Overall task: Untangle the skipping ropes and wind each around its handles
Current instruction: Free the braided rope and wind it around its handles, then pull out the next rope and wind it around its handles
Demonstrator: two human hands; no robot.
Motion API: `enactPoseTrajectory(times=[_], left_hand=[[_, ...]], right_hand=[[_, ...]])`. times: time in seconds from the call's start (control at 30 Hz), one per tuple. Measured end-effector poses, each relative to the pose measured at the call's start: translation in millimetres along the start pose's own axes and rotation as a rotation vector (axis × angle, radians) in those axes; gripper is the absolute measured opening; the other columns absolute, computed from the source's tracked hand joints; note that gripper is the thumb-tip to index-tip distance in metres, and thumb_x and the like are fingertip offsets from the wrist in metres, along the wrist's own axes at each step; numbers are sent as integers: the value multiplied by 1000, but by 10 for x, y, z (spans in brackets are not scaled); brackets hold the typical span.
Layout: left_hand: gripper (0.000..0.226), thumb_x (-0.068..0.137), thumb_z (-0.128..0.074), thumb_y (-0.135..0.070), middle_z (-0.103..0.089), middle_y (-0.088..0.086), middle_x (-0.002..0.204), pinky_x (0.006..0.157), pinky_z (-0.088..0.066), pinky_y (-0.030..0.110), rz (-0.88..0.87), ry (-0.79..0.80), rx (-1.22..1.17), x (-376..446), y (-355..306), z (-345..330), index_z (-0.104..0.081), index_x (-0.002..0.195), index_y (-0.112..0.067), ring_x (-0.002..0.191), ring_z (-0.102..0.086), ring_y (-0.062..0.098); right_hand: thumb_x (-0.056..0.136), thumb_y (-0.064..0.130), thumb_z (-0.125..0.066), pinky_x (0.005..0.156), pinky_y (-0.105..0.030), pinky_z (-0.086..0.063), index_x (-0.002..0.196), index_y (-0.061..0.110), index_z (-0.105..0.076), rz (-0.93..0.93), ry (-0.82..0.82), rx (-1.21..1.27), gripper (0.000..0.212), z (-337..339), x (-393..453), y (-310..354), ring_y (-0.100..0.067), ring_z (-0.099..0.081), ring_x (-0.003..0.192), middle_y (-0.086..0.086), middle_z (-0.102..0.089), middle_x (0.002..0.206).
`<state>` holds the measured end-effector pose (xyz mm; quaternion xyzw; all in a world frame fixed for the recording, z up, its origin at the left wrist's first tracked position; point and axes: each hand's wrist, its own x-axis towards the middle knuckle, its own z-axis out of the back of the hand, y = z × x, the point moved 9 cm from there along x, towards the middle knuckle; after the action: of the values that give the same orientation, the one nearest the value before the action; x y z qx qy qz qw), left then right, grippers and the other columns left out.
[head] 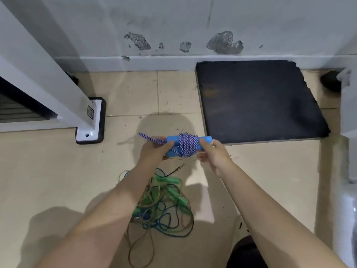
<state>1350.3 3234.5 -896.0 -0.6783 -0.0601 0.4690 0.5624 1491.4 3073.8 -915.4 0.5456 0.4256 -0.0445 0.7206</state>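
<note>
A purple-and-white braided rope (187,144) is wound around two blue foam handles (205,139) held side by side in mid-air. My left hand (154,151) grips the handles' left end, and a loose rope loop (149,137) sticks out past its thumb. My right hand (214,153) grips the handles' right end. On the floor below lies a tangle of green, blue and brownish ropes (164,207) with green handles (173,179), partly hidden by my left forearm.
A black mat (257,101) lies on the tiled floor against the wall at the back right. A white metal post with a black-edged base plate (90,120) stands at the left. A white object (347,132) fills the right edge.
</note>
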Motion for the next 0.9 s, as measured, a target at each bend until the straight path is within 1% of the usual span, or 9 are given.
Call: enactPoseTrajectory(times=[0.1, 0.2, 0.27, 0.37, 0.43, 0.53, 0.67, 0.77, 0.9], left_hand=[[55, 73, -78, -43, -66, 2, 125, 104, -47, 42, -86, 162, 73, 197, -70, -120, -60, 121, -23, 115, -62, 14], [95, 76, -77, -54, -36, -8, 154, 114, -33, 38, -18, 129, 201, 268, 51, 26, -29, 152, -25, 139, -38, 11], [89, 82, -73, -51, -30, -6, 158, 109, -29, 29, -31, 45, 414, 218, 183, 259, -27, 154, -23, 143, -31, 13], [81, 74, -65, -61, -47, 3, 147, 107, -32, 31, -149, -80, 662, 15, 383, 612, -50, 141, -18, 136, -42, 22], [88, 64, -50, -81, -50, 4, 144, 112, -32, 38, -173, -73, 836, -104, 647, 736, -57, 133, -26, 136, -42, 25], [102, 51, -45, -95, -47, 0, 145, 113, -25, 32, -87, 46, 896, -222, 1089, 812, -60, 130, -31, 136, -38, 21], [83, 51, -62, -89, -60, -1, 114, 101, -44, 43, -132, 85, 816, -195, 1298, 842, -73, 106, -27, 111, -55, 21], [46, 61, -88, -51, -65, -2, 102, 89, -50, 31, 33, 211, 644, -249, 1311, 762, -71, 95, -26, 98, -61, 15], [18, 72, -87, -23, -65, 2, 74, 59, -42, 18, 64, 329, 531, -373, 1139, 609, -72, 79, -17, 66, -54, 10]], right_hand=[[90, 43, -65, 65, -27, -51, 130, 8, -49, 46, 29, -25, 55, -42, 161, 78, -19, -67, 72, -8, -68, 104], [86, 47, -68, 71, -27, -55, 153, 17, -18, 56, 17, -140, 88, -65, 244, 54, -19, -72, 82, -5, -63, 116], [86, 38, -72, 60, -25, -51, 142, 15, -31, 56, -36, -227, 73, -72, 255, -79, -20, -67, 70, -5, -58, 106], [86, 31, -72, 53, -23, -42, 106, 13, -54, 93, 21, -411, 33, -252, 214, -400, -19, -56, 62, -7, -60, 87], [86, 40, -70, 64, -24, -44, 100, 13, -62, 119, 177, -620, 31, -508, 112, -634, -13, -58, 73, -3, -65, 88], [80, 53, -72, 79, -28, -50, 113, 19, -63, 69, 315, -771, 48, -835, -31, -983, -12, -59, 91, 1, -61, 103], [75, 55, -76, 81, -32, -50, 114, 16, -61, 52, 389, -812, 57, -1094, -118, -1274, -15, -58, 92, 1, -59, 101], [81, 53, -71, 62, -26, -37, 77, 17, -61, -16, 474, -759, 38, -1175, -235, -1347, -11, -50, 65, 5, -54, 71], [84, 43, -71, 57, -26, -33, 60, 21, -59, -2, 462, -715, 34, -1179, -374, -1171, -8, -44, 53, 13, -49, 53]])
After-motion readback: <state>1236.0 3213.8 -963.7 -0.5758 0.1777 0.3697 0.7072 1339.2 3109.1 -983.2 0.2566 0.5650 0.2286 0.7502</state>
